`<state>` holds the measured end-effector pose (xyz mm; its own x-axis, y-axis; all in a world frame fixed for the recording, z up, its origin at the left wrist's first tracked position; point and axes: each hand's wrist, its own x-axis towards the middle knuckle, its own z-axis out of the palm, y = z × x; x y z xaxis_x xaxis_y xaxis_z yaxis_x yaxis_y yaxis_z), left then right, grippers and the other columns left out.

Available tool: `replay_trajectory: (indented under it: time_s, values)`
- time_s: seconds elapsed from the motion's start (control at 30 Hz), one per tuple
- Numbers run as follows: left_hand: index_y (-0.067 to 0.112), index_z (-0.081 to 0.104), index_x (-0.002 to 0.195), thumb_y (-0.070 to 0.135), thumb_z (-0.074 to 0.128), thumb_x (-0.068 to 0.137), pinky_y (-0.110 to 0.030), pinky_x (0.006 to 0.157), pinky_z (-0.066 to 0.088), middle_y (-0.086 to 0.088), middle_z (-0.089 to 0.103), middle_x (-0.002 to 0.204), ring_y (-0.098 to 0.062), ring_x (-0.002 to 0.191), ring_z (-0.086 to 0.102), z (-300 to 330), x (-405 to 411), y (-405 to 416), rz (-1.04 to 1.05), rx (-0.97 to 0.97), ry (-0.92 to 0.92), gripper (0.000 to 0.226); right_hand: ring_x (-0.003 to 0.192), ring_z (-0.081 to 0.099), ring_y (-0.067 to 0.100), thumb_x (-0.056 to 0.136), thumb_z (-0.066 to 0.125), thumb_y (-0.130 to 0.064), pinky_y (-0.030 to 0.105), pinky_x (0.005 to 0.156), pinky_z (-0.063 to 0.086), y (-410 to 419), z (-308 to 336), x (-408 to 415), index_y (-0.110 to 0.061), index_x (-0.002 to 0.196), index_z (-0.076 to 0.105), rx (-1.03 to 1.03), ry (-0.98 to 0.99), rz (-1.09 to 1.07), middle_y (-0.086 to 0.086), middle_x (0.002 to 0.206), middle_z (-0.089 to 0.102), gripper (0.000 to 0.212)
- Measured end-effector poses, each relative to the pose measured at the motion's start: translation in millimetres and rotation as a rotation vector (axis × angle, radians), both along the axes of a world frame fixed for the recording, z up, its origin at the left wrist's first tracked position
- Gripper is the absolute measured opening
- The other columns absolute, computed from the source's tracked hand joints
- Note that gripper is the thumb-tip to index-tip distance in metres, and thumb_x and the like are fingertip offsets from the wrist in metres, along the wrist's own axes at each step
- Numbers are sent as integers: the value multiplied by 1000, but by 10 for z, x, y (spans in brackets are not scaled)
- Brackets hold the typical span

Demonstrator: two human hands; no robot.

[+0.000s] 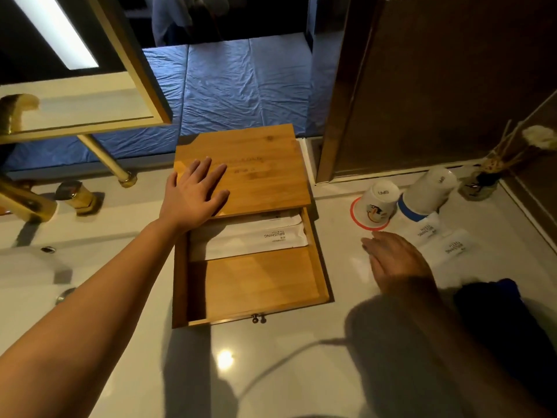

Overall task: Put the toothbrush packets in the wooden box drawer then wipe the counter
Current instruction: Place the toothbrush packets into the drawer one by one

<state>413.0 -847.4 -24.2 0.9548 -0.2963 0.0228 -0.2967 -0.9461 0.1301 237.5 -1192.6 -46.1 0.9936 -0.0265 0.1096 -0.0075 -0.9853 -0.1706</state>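
A wooden box (pixel 265 164) stands on the white counter (pixel 271 372) with its drawer (pixel 259 282) pulled out toward me. A white toothbrush packet (pixel 256 238) lies at the back of the drawer. My left hand (pixel 193 194) rests flat on the box lid, fingers spread. My right hand (pixel 394 260) hovers over the counter to the right of the drawer, fingers extended and holding nothing. Two more toothbrush packets (pixel 452 244) lie just beyond it, by the cups. A dark cloth (pixel 494 309) sits on the counter near my right forearm.
Two upturned paper cups (pixel 379 203) stand right of the box, and a reed diffuser jar (pixel 479 184) sits in the far right corner. A gold tap (pixel 27 203) and the sink basin (pixel 30 267) are on the left. A brown wall panel (pixel 422 86) rises behind the cups.
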Motion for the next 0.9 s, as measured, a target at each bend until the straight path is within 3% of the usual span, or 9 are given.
replay_trajectory:
  time_s: [0.1, 0.17, 0.4, 0.53, 0.67, 0.9]
  values:
    - [39, 18, 146, 62, 22, 87, -51, 114, 7, -1, 13, 159, -22, 147, 9, 2, 3, 0, -2, 4, -4, 63, 129, 45, 25, 91, 53, -15, 38, 109, 34, -333, -68, 36, -18, 130, 51, -63, 192, -106, 9, 139, 51, 39]
    - [39, 18, 146, 62, 22, 88, -51, 114, 7, -1, 13, 159, -21, 147, 9, -1, 5, 3, 0, 5, -5, 63, 138, 31, 20, 95, 44, -25, 35, 114, 25, -462, -64, 84, -24, 139, 38, -93, 339, -145, 2, 149, 37, 44]
    - [40, 18, 146, 64, 19, 85, -51, 114, 8, -1, 13, 159, -21, 147, 9, -1, -1, 6, 16, 19, 4, 65, 134, 33, 23, 96, 39, -34, 32, 109, 29, -279, -32, 72, -24, 140, 34, -165, 419, -25, 2, 148, 37, 45]
    - [41, 16, 145, 63, 20, 87, -51, 114, 7, 0, 13, 159, -20, 147, 8, -6, 7, 18, 25, 23, 8, 63, 123, 45, 23, 92, 46, -17, 32, 101, 38, -333, -30, 99, -22, 133, 45, -143, 333, 89, 5, 135, 52, 42]
    - [41, 16, 145, 63, 19, 87, -51, 114, 7, 0, 13, 159, -20, 147, 8, -11, 9, 18, 19, 17, 10, 63, 111, 51, 23, 91, 50, -18, 33, 95, 41, -457, 55, 152, -19, 120, 58, -104, 307, 188, 5, 119, 62, 30]
    - [40, 17, 146, 64, 19, 86, -51, 114, 7, -1, 14, 159, -20, 147, 8, -16, 11, 30, 18, 11, 1, 64, 91, 61, 28, 84, 64, -14, 37, 81, 50, -292, 127, 97, -10, 102, 69, 88, 85, 91, 13, 95, 70, 19]
